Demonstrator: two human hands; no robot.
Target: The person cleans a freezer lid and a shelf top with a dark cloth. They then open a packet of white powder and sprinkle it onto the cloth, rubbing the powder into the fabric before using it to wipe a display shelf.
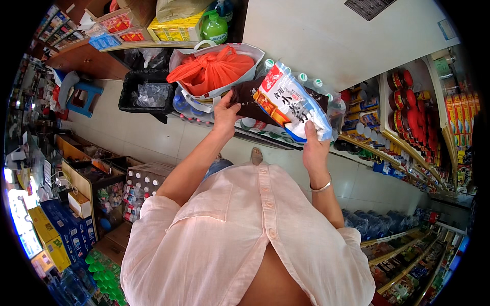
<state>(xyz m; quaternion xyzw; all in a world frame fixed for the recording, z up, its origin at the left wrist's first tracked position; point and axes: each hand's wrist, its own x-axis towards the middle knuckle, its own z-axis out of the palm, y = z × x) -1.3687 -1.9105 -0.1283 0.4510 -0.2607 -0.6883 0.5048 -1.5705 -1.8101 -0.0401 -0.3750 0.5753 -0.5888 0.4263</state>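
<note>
In my right hand is the lower end of a partly filled plastic packet of white powder, printed white, blue and red, with the thumb on its front. My left hand grips the edge of a dark brown bag or sheet, which has white specks on it and lies partly behind the packet. Just beyond my left hand, a red knotted plastic bag sits inside a white carrier bag. Capped plastic bottles stand behind the packet.
A black-lined bin stands left of the carrier bag. Above it, a shelf holds a green pump bottle and yellow boxes. Shelves of red-lidded jars are on the right. A blue stool and bottle packs are on the left.
</note>
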